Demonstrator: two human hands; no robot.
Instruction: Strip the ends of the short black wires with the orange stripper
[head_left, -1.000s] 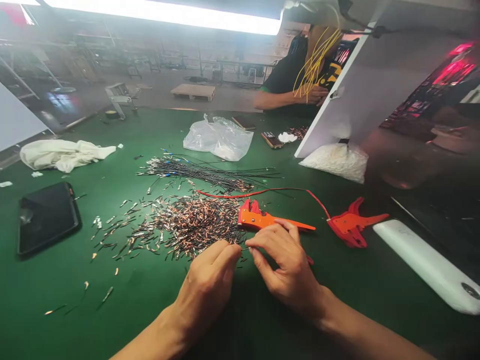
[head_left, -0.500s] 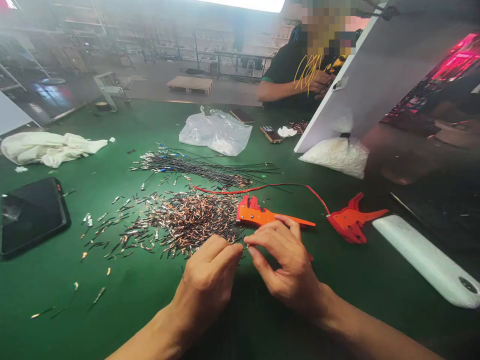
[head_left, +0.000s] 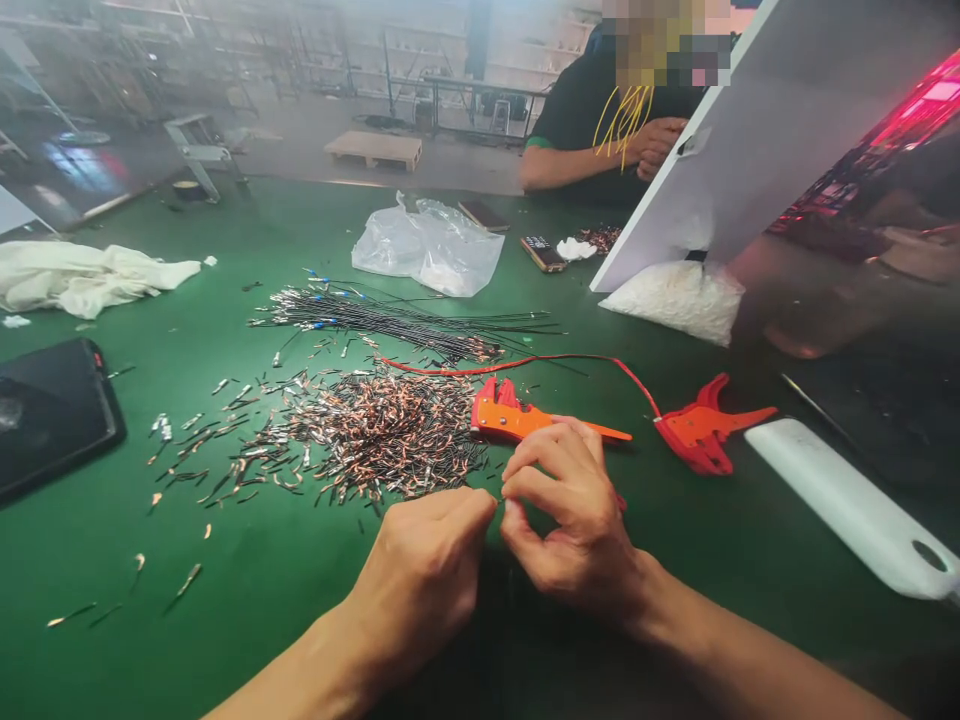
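Note:
My left hand [head_left: 431,560] is closed, thumb and forefinger pressed together; what it holds is hidden. Close against it, my right hand [head_left: 566,510] pinches with thumb and fingertips. A tiny dark bit shows between the two hands, too small to name. Just beyond lies a pile of short black wire pieces with copper ends [head_left: 397,425]. An orange and red wire stripper [head_left: 514,415] rests at the pile's right edge, its handle partly behind my right hand. Behind the pile is a bundle of long black wires [head_left: 390,325], some with blue and metal ends.
A second wire stripper [head_left: 705,425] and a white long-handled object [head_left: 847,505] lie right. A black phone [head_left: 56,415] and white cloth [head_left: 97,278] lie left. A clear plastic bag [head_left: 427,245] sits behind. Across the table, a person [head_left: 570,120] stands near a white panel [head_left: 712,170].
Both hands have shifted slightly right in the picture, still close together. My right hand's fingers have curled in more. The head view has tilted a little. Across the table, the person's hands have moved.

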